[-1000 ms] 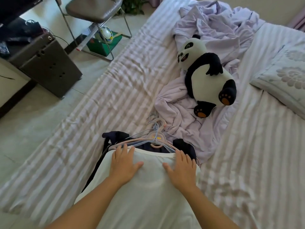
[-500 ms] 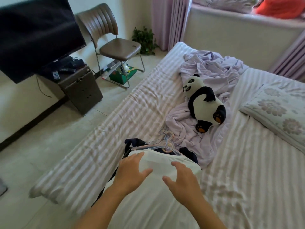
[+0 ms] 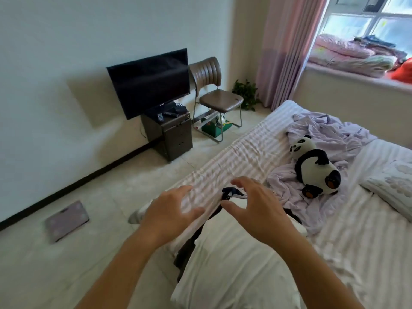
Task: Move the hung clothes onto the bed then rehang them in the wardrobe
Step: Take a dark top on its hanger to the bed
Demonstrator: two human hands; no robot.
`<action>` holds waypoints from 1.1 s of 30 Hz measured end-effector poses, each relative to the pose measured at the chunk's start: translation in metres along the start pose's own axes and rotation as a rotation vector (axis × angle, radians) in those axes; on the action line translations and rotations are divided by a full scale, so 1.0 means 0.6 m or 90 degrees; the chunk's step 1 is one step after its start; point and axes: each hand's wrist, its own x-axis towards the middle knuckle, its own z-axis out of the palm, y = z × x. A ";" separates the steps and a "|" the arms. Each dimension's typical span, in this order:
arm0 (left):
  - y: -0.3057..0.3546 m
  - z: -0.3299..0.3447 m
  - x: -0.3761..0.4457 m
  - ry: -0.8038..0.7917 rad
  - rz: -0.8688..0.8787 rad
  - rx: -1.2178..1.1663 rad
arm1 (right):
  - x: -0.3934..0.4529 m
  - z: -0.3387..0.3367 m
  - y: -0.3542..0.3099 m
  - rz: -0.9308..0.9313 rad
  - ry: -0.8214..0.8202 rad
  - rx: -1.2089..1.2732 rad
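Striped bed (image 3: 367,253): one clothes pile (image 3: 234,264); one panda (image 3: 316,168); two hands (image 3: 214,210) empty.

A white garment (image 3: 234,264) lies flat atop dark clothes (image 3: 229,194) on the striped bed (image 3: 356,253).

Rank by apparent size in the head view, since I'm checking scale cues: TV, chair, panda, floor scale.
Largest to smallest as they appear:
1. TV
2. chair
3. panda
4. floor scale
TV and chair look close, so that order is unsure. The panda lies nearer the camera, which enlarges it.
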 end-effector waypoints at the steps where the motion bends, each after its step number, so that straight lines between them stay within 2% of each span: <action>1: -0.012 -0.023 -0.031 0.017 -0.011 0.008 | -0.011 0.001 -0.028 -0.026 -0.012 0.003; 5: -0.047 -0.103 -0.157 0.088 -0.080 0.028 | -0.052 0.012 -0.123 -0.134 -0.074 -0.014; 9: -0.062 -0.170 -0.295 0.231 -0.177 0.018 | -0.096 0.025 -0.198 -0.252 -0.125 -0.039; 14: -0.062 -0.202 -0.475 0.327 -0.301 0.020 | -0.175 0.050 -0.280 -0.392 -0.197 -0.050; 18: -0.048 -0.214 -0.614 0.377 -0.387 0.020 | -0.257 0.068 -0.350 -0.485 -0.260 -0.069; 27: -0.036 -0.241 -0.922 0.456 -0.564 0.042 | -0.469 0.114 -0.516 -0.677 -0.325 -0.068; 33: -0.050 -0.250 -1.136 0.495 -0.643 0.035 | -0.643 0.156 -0.621 -0.780 -0.366 -0.059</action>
